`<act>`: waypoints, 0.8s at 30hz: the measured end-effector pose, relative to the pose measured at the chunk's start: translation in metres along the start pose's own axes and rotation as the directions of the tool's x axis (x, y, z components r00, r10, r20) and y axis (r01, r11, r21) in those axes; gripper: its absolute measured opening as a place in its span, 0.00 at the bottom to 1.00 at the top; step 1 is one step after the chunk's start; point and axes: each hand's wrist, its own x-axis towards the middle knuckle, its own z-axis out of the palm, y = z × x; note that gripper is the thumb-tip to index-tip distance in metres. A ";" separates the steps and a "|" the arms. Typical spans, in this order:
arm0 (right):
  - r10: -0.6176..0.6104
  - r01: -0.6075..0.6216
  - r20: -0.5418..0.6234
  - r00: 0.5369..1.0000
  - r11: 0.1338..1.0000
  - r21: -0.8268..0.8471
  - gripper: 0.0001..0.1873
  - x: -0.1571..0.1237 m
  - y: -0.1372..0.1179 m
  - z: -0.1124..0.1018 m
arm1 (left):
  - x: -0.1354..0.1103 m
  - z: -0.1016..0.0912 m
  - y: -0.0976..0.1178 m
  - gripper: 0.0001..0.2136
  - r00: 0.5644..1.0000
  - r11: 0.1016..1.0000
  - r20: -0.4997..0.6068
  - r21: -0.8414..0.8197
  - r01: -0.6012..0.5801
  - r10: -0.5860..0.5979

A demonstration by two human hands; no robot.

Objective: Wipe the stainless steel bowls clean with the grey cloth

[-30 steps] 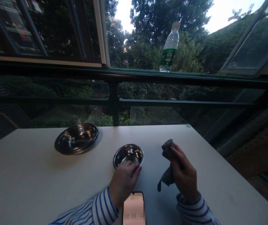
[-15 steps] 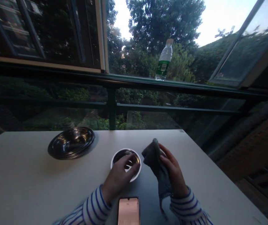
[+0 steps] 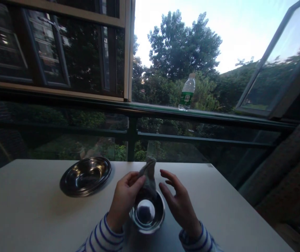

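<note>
My left hand (image 3: 125, 199) pinches a grey-green cloth (image 3: 150, 176) between thumb and fingers. The cloth hangs down over the far side of a small shiny metal bowl (image 3: 160, 211). Just right of the bowl, my right hand (image 3: 177, 199) has its fingers apart and holds nothing. Its fingertips are close to the cloth, with a gap between them. The bowl's inside faces up towards me and its near rim is in view, while the left side of the rim is partly behind my left hand.
Wide metal basins (image 3: 86, 176), nested in a stack, sit on the white table (image 3: 39, 217) to the left. Behind the table runs a dark green railing (image 3: 204, 139). A clear plastic bottle (image 3: 187, 94) with a green label stands on the ledge by the open window.
The cloth has passed from my right hand to my left, and it is now over the bowl. My left hand has come out of the bowl. My view has tilted up; the phone is no longer visible.
</note>
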 end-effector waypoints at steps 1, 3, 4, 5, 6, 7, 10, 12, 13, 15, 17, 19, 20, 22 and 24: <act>-0.035 0.037 0.029 0.999 0.998 -0.060 0.21 -0.002 -0.001 0.003 | -0.001 0.000 0.002 0.12 1.000 1.000 -0.010 0.001 -0.008 0.008; -0.081 0.092 0.111 0.991 0.991 -0.100 0.23 -0.005 -0.004 0.009 | -0.003 0.001 0.003 0.12 1.000 1.000 -0.009 0.011 -0.004 0.004; -0.086 0.099 0.141 0.986 0.991 -0.086 0.22 -0.006 -0.006 0.012 | -0.004 0.002 0.003 0.12 1.000 1.000 0.002 0.016 0.006 -0.006; -0.082 0.092 0.159 0.984 0.994 -0.058 0.20 -0.006 -0.007 0.014 | -0.005 0.002 0.002 0.12 1.000 1.000 0.018 0.022 0.017 -0.018; -0.070 0.075 0.166 0.984 0.997 -0.019 0.18 -0.005 -0.008 0.015 | -0.005 0.002 0.002 0.12 0.999 0.999 0.034 0.035 0.024 -0.025; -0.056 0.052 0.168 0.984 0.998 0.025 0.16 -0.005 -0.008 0.015 | -0.005 0.001 0.002 0.12 0.999 0.998 0.046 0.058 0.017 -0.019; -0.008 -0.016 0.170 0.985 0.990 0.139 0.14 0.000 -0.009 0.011 | -0.005 -0.002 0.003 0.10 0.996 0.983 0.062 0.168 -0.080 0.070; 0.025 -0.055 0.167 0.986 0.983 0.175 0.14 0.003 -0.011 0.006 | -0.004 -0.006 0.008 0.10 0.990 0.963 0.060 0.232 -0.135 0.124; 0.041 -0.070 0.158 0.987 0.981 0.180 0.15 0.005 -0.012 0.002 | -0.004 -0.008 0.011 0.10 0.988 0.955 0.052 0.256 -0.151 0.142; 0.076 -0.096 0.122 0.990 0.981 0.168 0.15 0.010 -0.015 -0.007 | -0.004 -0.015 0.018 0.10 0.986 0.940 0.025 0.299 -0.166 0.166; 0.117 -0.126 0.067 0.991 0.981 0.147 0.15 0.016 -0.016 -0.017 | -0.003 -0.024 0.025 0.10 0.984 0.931 0.004 0.323 -0.170 0.178; 0.152 -0.154 0.023 0.988 0.977 0.144 0.15 0.021 -0.015 -0.028 | -0.001 -0.034 0.031 0.12 0.986 0.939 -0.018 0.310 -0.149 0.163; 0.167 -0.166 0.006 0.986 0.974 0.156 0.16 0.024 -0.014 -0.033 | 0.000 -0.039 0.032 0.13 0.989 0.948 -0.026 0.292 -0.131 0.144; 0.190 -0.180 -0.027 0.982 0.962 0.204 0.18 0.029 -0.011 -0.042 | 0.002 -0.047 0.033 0.14 0.992 0.960 -0.045 0.258 -0.105 0.121; 0.216 -0.197 -0.051 0.975 0.949 0.248 0.21 0.032 -0.008 -0.047 | 0.004 -0.054 0.033 0.15 0.987 0.963 -0.091 0.249 -0.106 0.133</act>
